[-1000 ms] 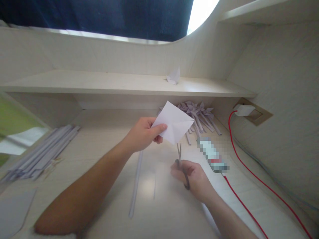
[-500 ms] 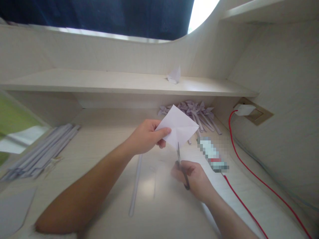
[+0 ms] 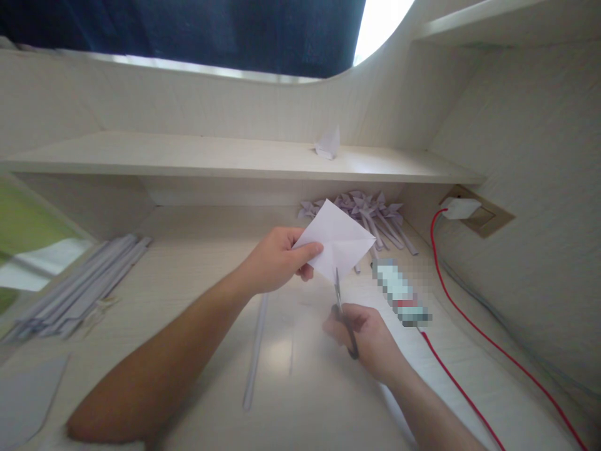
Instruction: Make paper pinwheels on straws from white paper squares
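My left hand (image 3: 286,258) pinches the left corner of a square sheet of white paper (image 3: 340,235), thumb on top. Creases cross the paper, which is held up like a diamond above the desk. In my right hand (image 3: 364,332) is a pair of scissors (image 3: 345,319) with dark handles. Their blades point up and meet the paper's lower corner; whether they are parted is hard to make out. On the desk below my left hand lies a rolled white paper stick (image 3: 255,357).
Several paper pinwheels (image 3: 364,207) lie at the back right. A blurred-out phone (image 3: 399,291) with a red cable (image 3: 462,394) is right of my hands. Paper sticks (image 3: 84,285) are piled at the left. A folded paper piece (image 3: 328,144) stands on the shelf (image 3: 211,150).
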`<state>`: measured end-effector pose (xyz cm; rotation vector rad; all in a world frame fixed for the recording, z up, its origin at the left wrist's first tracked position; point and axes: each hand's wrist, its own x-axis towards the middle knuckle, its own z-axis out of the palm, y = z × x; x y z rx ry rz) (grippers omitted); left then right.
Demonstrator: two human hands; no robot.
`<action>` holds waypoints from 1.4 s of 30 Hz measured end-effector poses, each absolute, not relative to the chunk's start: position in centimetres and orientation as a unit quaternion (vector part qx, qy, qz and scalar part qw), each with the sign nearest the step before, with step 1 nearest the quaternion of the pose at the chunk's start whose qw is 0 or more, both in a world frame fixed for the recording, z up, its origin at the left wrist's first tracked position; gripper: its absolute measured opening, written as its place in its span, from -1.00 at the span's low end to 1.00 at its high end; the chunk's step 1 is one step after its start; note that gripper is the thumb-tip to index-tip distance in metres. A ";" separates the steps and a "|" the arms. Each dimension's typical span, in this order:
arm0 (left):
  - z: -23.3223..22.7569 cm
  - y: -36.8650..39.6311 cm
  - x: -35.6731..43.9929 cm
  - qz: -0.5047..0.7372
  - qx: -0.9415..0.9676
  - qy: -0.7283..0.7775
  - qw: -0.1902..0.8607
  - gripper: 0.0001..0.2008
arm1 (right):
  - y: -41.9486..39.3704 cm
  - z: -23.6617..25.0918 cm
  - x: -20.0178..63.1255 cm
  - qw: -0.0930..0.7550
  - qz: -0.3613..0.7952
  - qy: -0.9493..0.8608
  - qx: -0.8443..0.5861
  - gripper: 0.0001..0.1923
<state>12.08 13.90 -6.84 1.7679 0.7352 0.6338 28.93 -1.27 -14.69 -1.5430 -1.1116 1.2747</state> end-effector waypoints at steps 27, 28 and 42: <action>-7.1 14.0 12.1 0.271 0.742 0.313 0.528 -0.71 | -1.1 -14.4 28.7 0.417 0.495 -0.431 -0.629 -0.55; -7.2 14.0 12.1 0.271 0.741 0.312 0.529 -0.71 | -1.1 -14.4 28.7 0.418 0.493 -0.430 -0.630 -0.54; -7.2 13.9 12.3 0.249 0.759 0.326 0.506 -0.67 | -1.0 -14.7 28.8 0.429 0.493 -0.411 -0.635 -0.53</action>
